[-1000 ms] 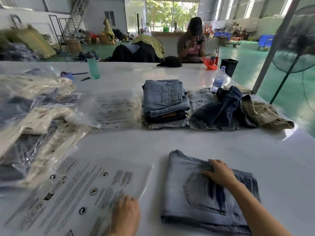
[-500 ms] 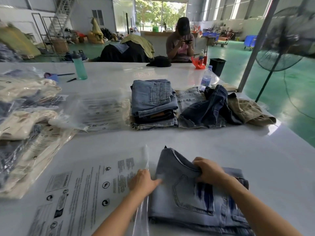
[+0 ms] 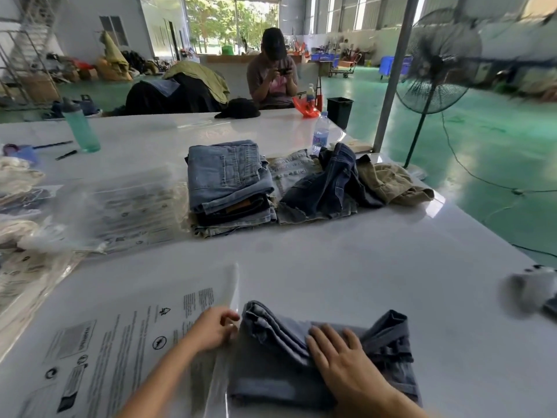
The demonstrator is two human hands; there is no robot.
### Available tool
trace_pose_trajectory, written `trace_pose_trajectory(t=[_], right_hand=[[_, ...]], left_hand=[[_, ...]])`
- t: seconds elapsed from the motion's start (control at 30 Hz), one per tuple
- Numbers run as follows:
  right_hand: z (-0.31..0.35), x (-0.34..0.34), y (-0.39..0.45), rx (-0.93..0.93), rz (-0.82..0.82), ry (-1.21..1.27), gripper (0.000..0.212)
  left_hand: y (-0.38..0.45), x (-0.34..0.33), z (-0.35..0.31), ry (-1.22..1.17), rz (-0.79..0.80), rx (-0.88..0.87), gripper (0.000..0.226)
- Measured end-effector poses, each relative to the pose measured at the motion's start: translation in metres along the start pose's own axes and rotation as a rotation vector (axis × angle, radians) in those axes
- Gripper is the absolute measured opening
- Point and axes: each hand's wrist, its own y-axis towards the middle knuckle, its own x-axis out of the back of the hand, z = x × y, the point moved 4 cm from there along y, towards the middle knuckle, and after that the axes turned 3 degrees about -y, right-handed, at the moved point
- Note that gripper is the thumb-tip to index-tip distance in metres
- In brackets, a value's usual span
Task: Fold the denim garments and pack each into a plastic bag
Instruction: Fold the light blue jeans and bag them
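Denim, folded [image 3: 283,363], sits at approx 6 o'clock on the white table [image 3: 376,267], nearest the wearer. Right hand [image 3: 340,354] lies flat on top of it w/ fingers straight and spread, pressing down, not gripping. Left hand [image 3: 211,330] is just beside the denim's left edge, at the mouth of a clear plastic bag [image 3: 120,342]; fingers curled and pinching the bag's raised open edge. Bag lies flat toward 8 o'clock, printed w/ black text blocks, a grey label panel and round/triangular symbols; wording too blurred to read.

At 12 o'clock, mid-table, a stack of folded jeans [image 3: 229,185], w/ a brown waist patch showing on one pair, no brand legible. Just right of it, approx 1 o'clock, loose garments [image 3: 331,185]: pale denim, dark denim, an olive piece. Water bottle [image 3: 320,135] behind them, blue label unreadable. Spare printed bags [image 3: 126,206] at 10–11 o'clock; bagged garments [image 3: 21,206] at 9 o'clock. Teal bottle [image 3: 80,125] far left at 11 o'clock. A person [image 3: 272,70] sits past the table's far edge at 12 o'clock, holding a phone. Standing fan [image 3: 437,58] at 2 o'clock on the green floor.
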Motion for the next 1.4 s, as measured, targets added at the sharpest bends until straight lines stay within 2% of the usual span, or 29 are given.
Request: trace_pose_trajectory(t=[0.07, 0.13, 0.3, 0.33, 0.47, 0.57, 0.67, 0.73, 0.8, 0.9, 1.0, 1.07, 1.1, 1.2, 1.27, 1.33, 1.4], right_hand=[[-0.005, 0.002, 0.008, 0.009, 0.002, 0.017, 0.050], [-0.013, 0.004, 0.016, -0.008, 0.044, 0.097, 0.059], [-0.050, -0.009, 0.024, -0.113, 0.275, 0.285, 0.061], [-0.059, -0.015, 0.025, -0.157, 0.312, 0.288, 0.062], [-0.092, -0.025, 0.037, -0.325, 0.289, 0.267, 0.060], [-0.110, -0.030, 0.057, -0.377, 0.408, 0.306, 0.054], [-0.134, -0.028, 0.073, -0.431, 0.521, 0.591, 0.041], [-0.147, -0.028, 0.075, -0.438, 0.512, 0.760, 0.027], [-0.152, -0.029, 0.070, -0.447, 0.480, 0.820, 0.026], [-0.153, -0.030, 0.062, -0.445, 0.391, 0.847, 0.023], [-0.152, -0.019, 0.055, -0.463, 0.270, 0.904, 0.030], [-0.149, -0.005, 0.051, -0.455, 0.197, 0.961, 0.031], [-0.147, 0.003, 0.051, -0.440, 0.172, 0.983, 0.031], [-0.141, 0.022, 0.049, -0.394, 0.144, 0.995, 0.036], [-0.138, 0.029, 0.047, -0.381, 0.161, 0.988, 0.038], [-0.133, 0.034, 0.045, -0.359, 0.196, 0.962, 0.038], [-0.126, 0.039, 0.042, -0.332, 0.223, 0.898, 0.041]], left_hand=[[-0.008, 0.007, 0.008, -0.141, -0.068, 0.049, 0.041], [-0.014, 0.008, 0.017, -0.179, -0.095, 0.106, 0.053], [-0.024, 0.002, 0.028, -0.395, -0.110, 0.174, 0.003], [-0.027, 0.002, 0.030, -0.442, -0.132, 0.190, 0.006], [-0.038, 0.003, 0.029, -0.690, -0.109, 0.306, 0.011], [-0.042, 0.001, 0.020, -0.786, -0.042, 0.314, 0.019], [-0.043, -0.005, 0.008, -0.881, -0.030, 0.301, 0.023], [-0.040, -0.011, 0.004, -1.007, -0.033, 0.318, 0.020], [-0.040, -0.014, 0.002, -1.063, -0.012, 0.331, 0.013], [-0.040, -0.015, 0.003, -0.826, -0.036, 0.276, 0.014], [-0.042, -0.016, -0.003, -0.382, -0.230, 0.171, 0.028], [-0.046, -0.023, -0.018, -0.138, -0.346, 0.039, 0.039], [-0.046, -0.032, -0.025, -0.046, -0.357, -0.044, 0.038], [-0.046, -0.056, -0.034, 0.201, -0.318, -0.145, 0.006], [-0.041, -0.065, -0.035, 0.254, -0.292, -0.117, 0.022], [-0.040, -0.065, -0.041, 0.262, -0.203, -0.014, 0.032], [-0.040, -0.057, -0.044, 0.329, -0.196, 0.094, 0.067]])
